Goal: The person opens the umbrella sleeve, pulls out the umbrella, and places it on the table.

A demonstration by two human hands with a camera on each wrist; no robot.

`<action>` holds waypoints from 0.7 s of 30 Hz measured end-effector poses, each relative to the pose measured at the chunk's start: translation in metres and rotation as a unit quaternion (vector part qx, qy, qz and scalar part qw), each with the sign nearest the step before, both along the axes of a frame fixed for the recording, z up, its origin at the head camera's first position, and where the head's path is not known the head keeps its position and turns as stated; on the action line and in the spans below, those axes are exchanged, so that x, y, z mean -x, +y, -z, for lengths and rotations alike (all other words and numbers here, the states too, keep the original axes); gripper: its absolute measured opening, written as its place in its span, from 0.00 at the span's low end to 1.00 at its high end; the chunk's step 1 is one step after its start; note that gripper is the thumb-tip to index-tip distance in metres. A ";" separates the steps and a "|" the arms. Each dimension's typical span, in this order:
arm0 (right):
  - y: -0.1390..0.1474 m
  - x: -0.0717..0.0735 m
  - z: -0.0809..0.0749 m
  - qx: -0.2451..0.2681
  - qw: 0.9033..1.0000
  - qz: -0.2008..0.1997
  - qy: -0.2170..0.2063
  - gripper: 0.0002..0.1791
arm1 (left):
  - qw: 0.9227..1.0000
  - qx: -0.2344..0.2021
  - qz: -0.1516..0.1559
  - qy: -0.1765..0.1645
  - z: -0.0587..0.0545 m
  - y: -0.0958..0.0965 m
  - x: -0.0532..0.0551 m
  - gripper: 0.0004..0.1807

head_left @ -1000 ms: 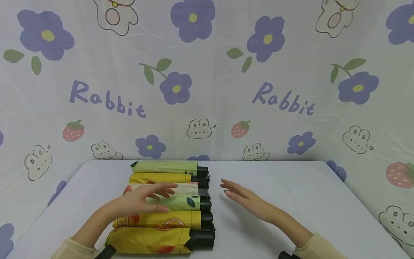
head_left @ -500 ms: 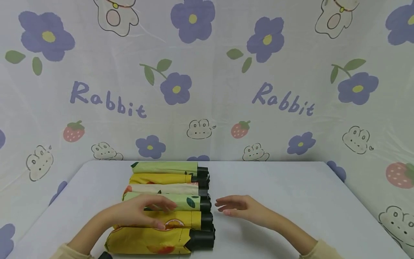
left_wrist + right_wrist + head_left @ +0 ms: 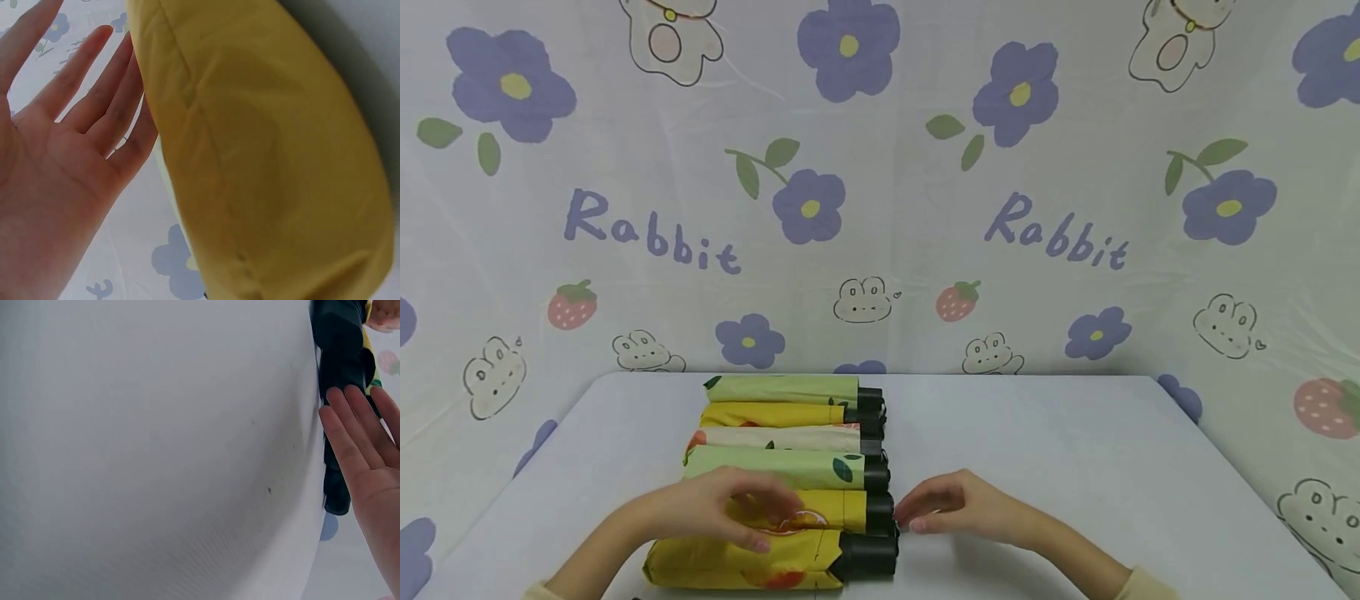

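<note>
The white table (image 3: 1075, 442) before me carries six folded umbrellas (image 3: 722, 567), lying side by side in a row on its left half, black handles (image 3: 868, 556) toward my right. From nearest to farthest, I see yellow, yellow umbrella with an orange slice (image 3: 846, 510), leafy green umbrella (image 3: 797, 467), cream umbrella (image 3: 816, 437), yellow umbrella (image 3: 782, 412), green umbrella (image 3: 782, 388).

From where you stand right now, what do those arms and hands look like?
They are a person's, not a machine's. The left hand and right hand are bare, without gloves. A pale cream left sleeve and matching right sleeve just show at the bottom of the head view, plain as far as visible.
</note>
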State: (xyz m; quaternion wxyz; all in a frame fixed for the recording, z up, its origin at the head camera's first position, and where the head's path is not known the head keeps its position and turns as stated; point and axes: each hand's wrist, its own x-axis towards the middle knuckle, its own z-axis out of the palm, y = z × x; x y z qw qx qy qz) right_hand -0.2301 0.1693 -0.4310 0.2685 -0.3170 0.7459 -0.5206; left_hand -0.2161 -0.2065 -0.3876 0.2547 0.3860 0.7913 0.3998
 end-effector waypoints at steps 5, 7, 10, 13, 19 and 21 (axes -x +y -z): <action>-0.001 -0.004 0.003 0.004 1.000 0.000 -0.020 0.17 | 0.999 -0.018 0.009 -0.044 0.003 -0.004 -0.001 0.22; -0.001 -0.005 0.004 0.005 1.000 0.001 -0.022 0.17 | 0.998 -0.029 0.013 -0.057 0.004 -0.005 -0.001 0.22; -0.002 -0.007 0.005 0.012 1.000 0.000 -0.027 0.17 | 0.997 -0.046 0.021 -0.067 0.005 -0.007 -0.002 0.21; -0.003 -0.009 0.007 0.018 0.999 0.000 -0.033 0.18 | 0.996 -0.056 0.028 -0.068 0.006 -0.008 -0.002 0.20; -0.010 -0.014 0.009 0.016 0.999 -0.002 -0.039 0.21 | 0.996 -0.053 0.031 -0.057 0.009 -0.008 -0.002 0.21; -0.012 -0.015 0.009 0.016 0.999 -0.003 -0.039 0.21 | 0.997 -0.043 0.026 -0.051 0.010 -0.009 -0.003 0.22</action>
